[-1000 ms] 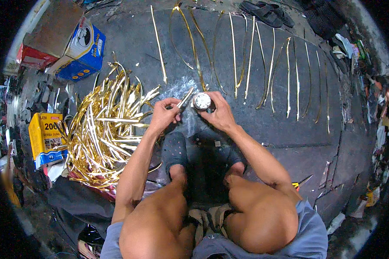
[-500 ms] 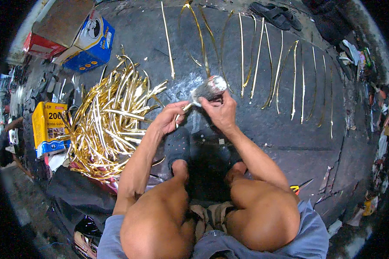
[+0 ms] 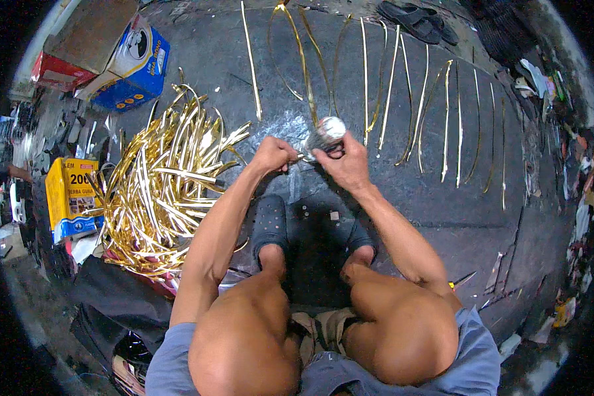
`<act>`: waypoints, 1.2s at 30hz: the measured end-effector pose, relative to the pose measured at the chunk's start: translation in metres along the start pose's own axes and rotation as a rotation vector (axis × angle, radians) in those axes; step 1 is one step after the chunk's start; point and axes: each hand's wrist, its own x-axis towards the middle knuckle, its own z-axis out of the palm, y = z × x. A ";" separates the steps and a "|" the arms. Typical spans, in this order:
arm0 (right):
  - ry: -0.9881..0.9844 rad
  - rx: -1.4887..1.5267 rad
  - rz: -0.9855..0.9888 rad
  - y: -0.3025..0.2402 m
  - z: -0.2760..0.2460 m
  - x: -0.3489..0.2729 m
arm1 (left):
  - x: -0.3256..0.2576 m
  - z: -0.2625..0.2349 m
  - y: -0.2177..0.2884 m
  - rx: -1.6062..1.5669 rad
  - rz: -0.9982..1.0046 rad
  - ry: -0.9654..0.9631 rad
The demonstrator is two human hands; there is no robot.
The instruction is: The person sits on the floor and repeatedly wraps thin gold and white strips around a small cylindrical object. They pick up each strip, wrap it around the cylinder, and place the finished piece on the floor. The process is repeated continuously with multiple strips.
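Observation:
My right hand (image 3: 346,165) is closed around a small grey-and-white can (image 3: 327,134), tilted with its lower end toward my left hand. My left hand (image 3: 274,156) is closed, pinching a narrow gold strip (image 3: 301,157) whose short visible part meets the can's lower end. A whitish smear (image 3: 285,125) marks the dark mat just beyond my hands. To my left lies a big tangled heap of shiny gold strips (image 3: 155,191). Separate gold strips (image 3: 365,79) lie in a spaced row across the far and right side of the mat.
A yellow-and-blue box (image 3: 76,191) stands left of the heap, and a blue-and-white carton (image 3: 135,63) sits at the far left. Dark sandals (image 3: 416,23) lie at the far edge. A pointed tool (image 3: 465,280) rests by my right knee. Scraps line the right edge.
My left hand has moved right and slightly up, closer to the can, so less strip shows between them. The can has turned in my right hand, with its white end more toward view.

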 end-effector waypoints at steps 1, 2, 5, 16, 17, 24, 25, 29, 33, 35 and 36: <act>0.004 -0.072 -0.070 -0.001 0.006 -0.003 | 0.001 0.001 -0.001 0.000 0.000 0.005; 0.010 -0.141 -0.139 0.000 0.012 -0.006 | 0.001 0.002 0.001 0.002 -0.002 0.011; -0.042 -0.249 -0.247 0.004 0.015 -0.017 | -0.011 0.010 0.009 0.272 0.219 0.197; -0.092 -0.021 0.210 0.048 0.010 0.012 | -0.047 0.029 0.042 0.069 0.591 0.160; -0.075 -0.020 0.367 0.070 0.019 0.020 | -0.045 0.029 0.044 0.099 0.603 0.165; 0.082 -0.011 0.566 0.062 0.037 0.026 | -0.042 0.027 0.042 0.177 0.683 0.177; 0.089 0.101 0.599 0.047 0.028 0.025 | -0.042 0.026 0.041 0.189 0.692 0.187; 0.142 0.628 0.612 -0.006 -0.049 0.029 | -0.048 0.024 0.043 0.172 0.651 0.183; 0.130 0.932 0.341 -0.091 -0.157 0.026 | -0.049 0.022 0.042 0.234 0.728 0.233; 0.088 1.166 0.201 -0.128 -0.201 0.018 | -0.048 0.023 0.045 0.222 0.721 0.217; 0.063 1.272 0.136 -0.127 -0.218 0.018 | -0.050 0.022 0.044 0.222 0.709 0.217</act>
